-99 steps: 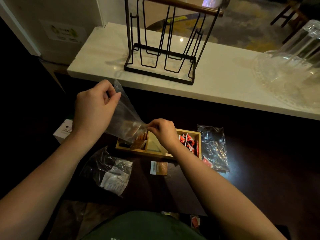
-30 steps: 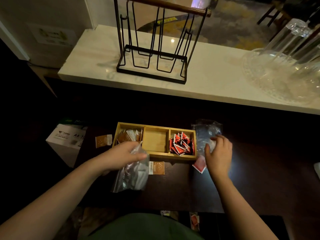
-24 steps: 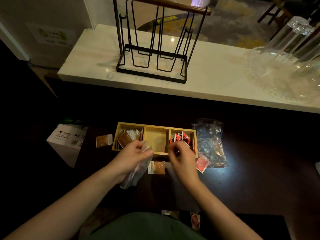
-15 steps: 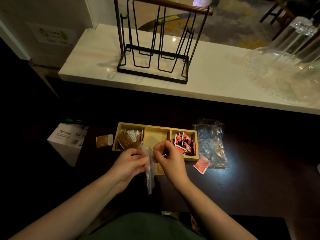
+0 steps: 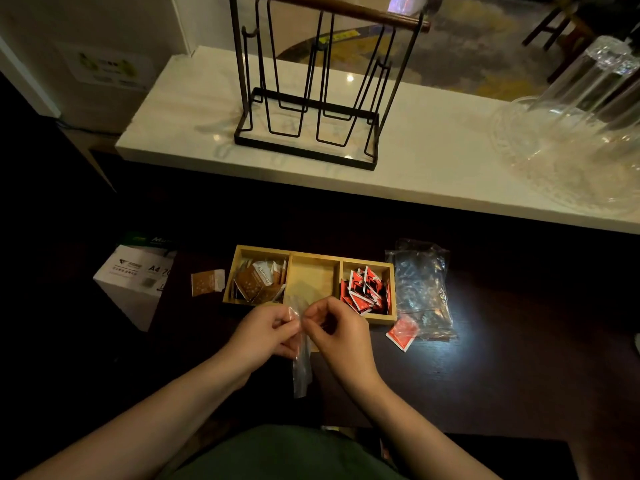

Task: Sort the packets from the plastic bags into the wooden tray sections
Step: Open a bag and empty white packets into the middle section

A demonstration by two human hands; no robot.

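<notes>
A wooden tray (image 5: 291,258) with three sections lies on the dark table. Brown packets (image 5: 258,282) fill its left section, red packets (image 5: 363,291) its right one, and the middle section holds nothing. Just in front of the tray, my left hand (image 5: 266,336) and my right hand (image 5: 337,332) both pinch the top edge of a clear plastic bag (image 5: 300,370) that hangs down between them. A second crumpled clear bag (image 5: 420,289) lies right of the tray. One red packet (image 5: 401,334) lies loose beside it, and a brown packet (image 5: 207,283) sits left of the tray.
A white paper box (image 5: 133,278) stands at the table's left edge. Behind the table runs a white marble ledge (image 5: 433,161) with a black wire rack (image 5: 311,98) and clear glassware (image 5: 581,133) at the right.
My right hand left the crumpled bag at the right and came to the bag in my left hand. Both hands now pinch its top, and it hangs narrow between them.
</notes>
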